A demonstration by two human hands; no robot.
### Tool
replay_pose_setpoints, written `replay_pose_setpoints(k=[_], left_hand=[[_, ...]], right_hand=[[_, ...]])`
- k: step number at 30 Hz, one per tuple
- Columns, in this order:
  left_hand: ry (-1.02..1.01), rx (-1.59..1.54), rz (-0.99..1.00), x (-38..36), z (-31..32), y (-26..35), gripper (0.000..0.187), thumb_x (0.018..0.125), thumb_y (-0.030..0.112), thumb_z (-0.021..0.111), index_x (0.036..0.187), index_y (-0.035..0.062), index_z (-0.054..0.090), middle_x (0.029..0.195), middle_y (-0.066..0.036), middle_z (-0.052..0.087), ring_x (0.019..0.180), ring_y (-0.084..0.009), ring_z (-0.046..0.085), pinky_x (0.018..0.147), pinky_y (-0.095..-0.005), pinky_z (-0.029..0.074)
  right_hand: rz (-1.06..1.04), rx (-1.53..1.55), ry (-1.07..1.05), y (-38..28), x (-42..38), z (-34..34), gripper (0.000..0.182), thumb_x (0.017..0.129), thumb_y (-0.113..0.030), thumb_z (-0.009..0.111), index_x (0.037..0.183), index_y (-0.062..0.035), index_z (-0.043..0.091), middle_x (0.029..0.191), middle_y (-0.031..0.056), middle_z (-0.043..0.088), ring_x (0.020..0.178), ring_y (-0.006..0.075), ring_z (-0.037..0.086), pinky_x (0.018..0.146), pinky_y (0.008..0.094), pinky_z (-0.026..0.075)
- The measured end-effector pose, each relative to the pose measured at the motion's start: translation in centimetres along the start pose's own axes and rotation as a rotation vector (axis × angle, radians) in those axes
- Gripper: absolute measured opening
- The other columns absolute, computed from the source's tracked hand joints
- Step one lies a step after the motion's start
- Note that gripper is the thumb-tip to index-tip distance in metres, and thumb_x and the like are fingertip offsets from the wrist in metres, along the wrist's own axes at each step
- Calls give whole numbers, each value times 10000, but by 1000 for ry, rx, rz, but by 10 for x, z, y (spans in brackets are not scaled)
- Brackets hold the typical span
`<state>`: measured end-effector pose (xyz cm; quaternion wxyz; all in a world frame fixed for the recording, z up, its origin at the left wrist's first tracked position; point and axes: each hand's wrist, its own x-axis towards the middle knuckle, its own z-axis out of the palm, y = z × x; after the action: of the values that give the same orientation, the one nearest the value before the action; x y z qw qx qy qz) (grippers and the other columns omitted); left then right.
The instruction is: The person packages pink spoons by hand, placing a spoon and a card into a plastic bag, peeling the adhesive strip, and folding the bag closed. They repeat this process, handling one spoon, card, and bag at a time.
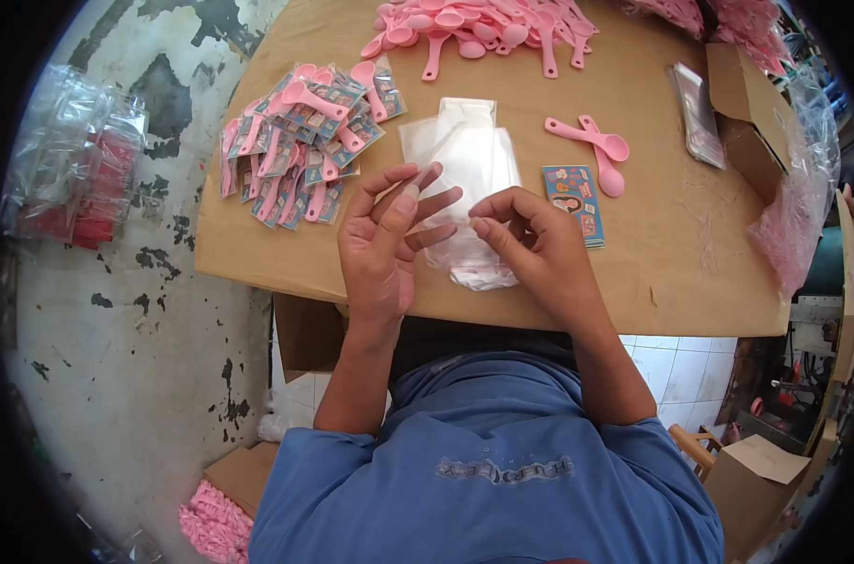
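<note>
My left hand point(385, 244) and my right hand point(530, 240) meet over a stack of clear plastic bags point(465, 155) lying on the cardboard sheet point(671, 273). Both pinch a thin clear bag between their fingertips; the left fingers are spread, the right ones curled. Two loose pink spoons point(601, 150) lie to the right of the bags, above a small stack of printed cards point(574, 200). A fan of packed spoons with cards point(300, 141) lies to the left. A heap of loose pink spoons point(483, 28) sits at the far edge.
A cardboard box point(751, 99) and a pack of clear sleeves point(699, 113) stand at the right, beside a pink-filled plastic bag point(793, 207). Wrapped red items point(75, 169) lie on the floor at left. More pink pieces point(216, 522) lie on the floor below.
</note>
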<state>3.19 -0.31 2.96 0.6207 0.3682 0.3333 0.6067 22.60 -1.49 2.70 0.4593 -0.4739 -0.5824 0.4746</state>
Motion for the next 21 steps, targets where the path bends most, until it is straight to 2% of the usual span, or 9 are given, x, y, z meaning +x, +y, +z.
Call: replay_pose_setpoints(k=[3,6,10,12,15,17,21], left_hand=[[-13,-33,37,0,3,-8,431,1078,136,559,1465,3,424,1367,-304,627,1201,-389,697,875,-426,663],[-46,292,85,-5,1,-8,467,1091,126,531,1510,7,363,1382,-301,622,1211,-359,694,950,-404,613],[-5,710,172,-12,-8,-9,418,1083,126,558,1458,-23,449,1388,-233,648,1211,-270,697,1010,-339,531],[8,849,146,-14,-6,-4,388,1063,120,595,1411,-27,509,1378,-194,668,1215,-235,694,1025,-319,502],[-63,1110,283,-13,-5,-7,382,994,91,677,1345,-17,576,1359,-164,683,1237,-256,687,1038,-355,503],[-112,1133,275,-12,-4,-8,419,952,69,708,1345,-1,581,1340,-172,690,1244,-291,684,1051,-386,501],[-209,1177,308,-5,-6,-9,471,901,44,746,1343,13,587,1304,-171,710,1242,-324,684,1051,-414,502]], right_hand=[[51,64,-7,2,-2,-7,176,1000,-143,716,1099,0,689,839,28,713,632,28,500,580,232,408],[51,95,26,8,-4,-13,150,1018,-147,691,1048,-2,668,850,30,730,622,17,474,570,223,384],[59,87,34,3,-8,-17,150,1032,-144,667,1031,3,634,890,55,755,635,25,515,583,224,407],[49,83,31,3,-9,-16,155,1040,-141,655,1043,9,616,896,76,760,685,53,596,611,235,450],[35,72,34,3,-12,-12,159,1052,-137,632,1062,15,587,887,116,756,803,133,718,671,268,518],[46,29,28,-1,-14,-12,155,1061,-132,612,1068,16,566,884,147,751,891,202,769,715,302,554],[79,-42,11,-11,-18,-16,143,1072,-129,586,1059,9,550,893,177,745,884,246,777,726,337,560]])
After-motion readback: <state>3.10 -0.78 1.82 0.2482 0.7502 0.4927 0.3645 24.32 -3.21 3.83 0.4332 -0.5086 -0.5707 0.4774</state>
